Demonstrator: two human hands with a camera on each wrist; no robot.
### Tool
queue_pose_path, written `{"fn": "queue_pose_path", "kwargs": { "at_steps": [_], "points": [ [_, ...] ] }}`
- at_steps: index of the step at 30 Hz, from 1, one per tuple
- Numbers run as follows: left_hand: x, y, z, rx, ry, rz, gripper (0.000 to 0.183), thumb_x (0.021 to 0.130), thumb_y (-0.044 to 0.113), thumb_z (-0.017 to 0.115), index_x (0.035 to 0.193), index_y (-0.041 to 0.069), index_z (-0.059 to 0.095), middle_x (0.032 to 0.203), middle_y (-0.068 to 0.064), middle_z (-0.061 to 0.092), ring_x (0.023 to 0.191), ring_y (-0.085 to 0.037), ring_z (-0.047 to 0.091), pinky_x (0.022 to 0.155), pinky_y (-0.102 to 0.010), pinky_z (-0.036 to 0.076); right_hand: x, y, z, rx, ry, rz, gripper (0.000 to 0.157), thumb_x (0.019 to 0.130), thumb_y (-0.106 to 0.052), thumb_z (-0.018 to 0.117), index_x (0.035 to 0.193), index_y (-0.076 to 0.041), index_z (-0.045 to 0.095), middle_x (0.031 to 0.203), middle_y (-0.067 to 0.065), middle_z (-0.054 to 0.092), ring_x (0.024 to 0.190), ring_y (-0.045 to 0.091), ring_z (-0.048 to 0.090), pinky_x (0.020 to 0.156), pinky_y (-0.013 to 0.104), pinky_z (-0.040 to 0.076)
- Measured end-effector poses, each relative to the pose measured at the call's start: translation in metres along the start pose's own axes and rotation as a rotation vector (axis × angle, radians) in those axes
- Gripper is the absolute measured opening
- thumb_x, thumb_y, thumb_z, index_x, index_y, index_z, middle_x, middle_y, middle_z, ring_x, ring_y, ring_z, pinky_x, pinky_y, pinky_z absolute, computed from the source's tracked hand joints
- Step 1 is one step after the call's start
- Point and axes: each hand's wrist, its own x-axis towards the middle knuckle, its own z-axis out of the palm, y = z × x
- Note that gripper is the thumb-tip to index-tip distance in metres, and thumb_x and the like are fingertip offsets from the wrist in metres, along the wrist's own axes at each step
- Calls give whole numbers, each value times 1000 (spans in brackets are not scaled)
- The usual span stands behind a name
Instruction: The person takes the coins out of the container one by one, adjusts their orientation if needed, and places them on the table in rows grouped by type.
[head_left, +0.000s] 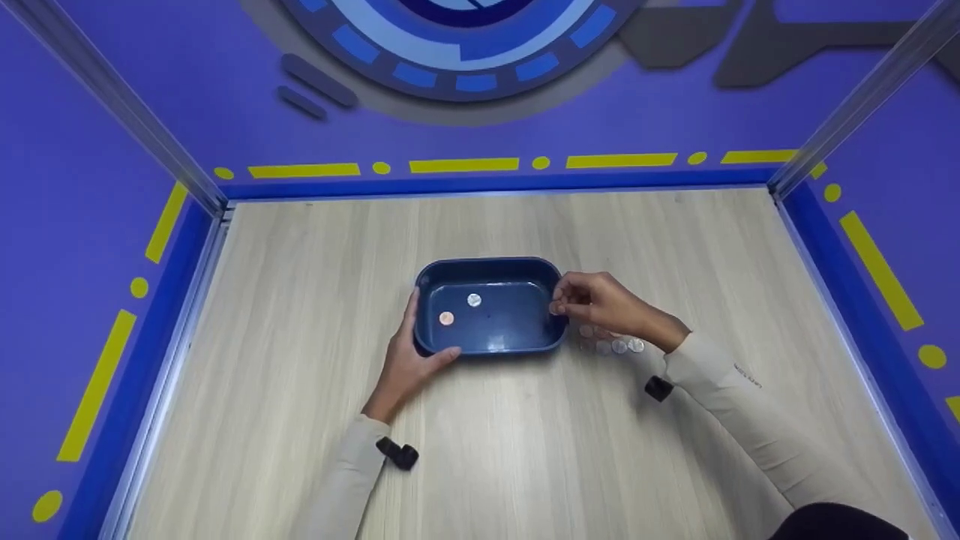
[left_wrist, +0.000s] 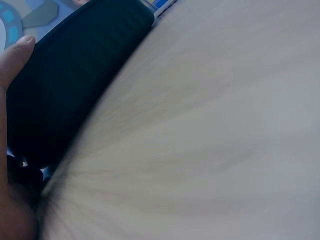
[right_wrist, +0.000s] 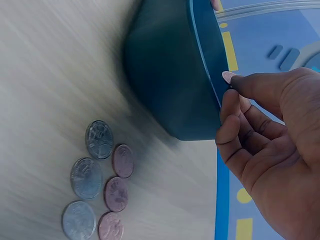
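A dark blue rectangular container sits on the table, with a silver coin and a copper coin lying inside it. My left hand grips its near left corner, thumb at the front rim and fingers along the left side. Over the right end of the container, my right hand pinches another copper coin between thumb and fingertip. Below that hand, several loose coins lie on the table in two rows, silver coins beside copper coins.
The wood-grain table is bordered by a blue back wall and side walls with yellow marks. Metal rails run along the table's sides. A black device is worn on the left wrist, another on the right.
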Motion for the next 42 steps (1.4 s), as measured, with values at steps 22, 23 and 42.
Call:
{"fn": "queue_pose_path", "kwargs": {
  "at_steps": [22, 23, 42],
  "points": [
    [1, -1, 0, -25, -2, 10, 128, 83, 43, 96, 178, 11, 17, 177, -22, 32, 160, -42, 37, 128, -61, 31, -42, 21, -14, -2, 90, 83, 8, 103, 4, 73, 109, -1, 76, 99, 12, 78, 87, 25, 71, 75, 21, 56],
    [1, -2, 0, -27, -1, 11, 128, 83, 42, 97, 178, 11, 17, 177, -22, 32, 160, -42, 37, 128, -61, 31, -45, 23, -14, -9, 94, 85, 8, 103, 3, 74, 109, -1, 76, 99, 12, 78, 87, 23, 70, 75, 21, 55],
    [0, 1, -1, -10, 2, 0, 129, 82, 44, 97, 178, 14, 16, 177, -22, 33, 159, -41, 38, 129, -60, 31, -87, 62, -18, 48, 141, 206, 6, 103, 2, 74, 109, 4, 75, 98, 21, 76, 76, 15, 65, 62, 22, 52]
  ]
}}
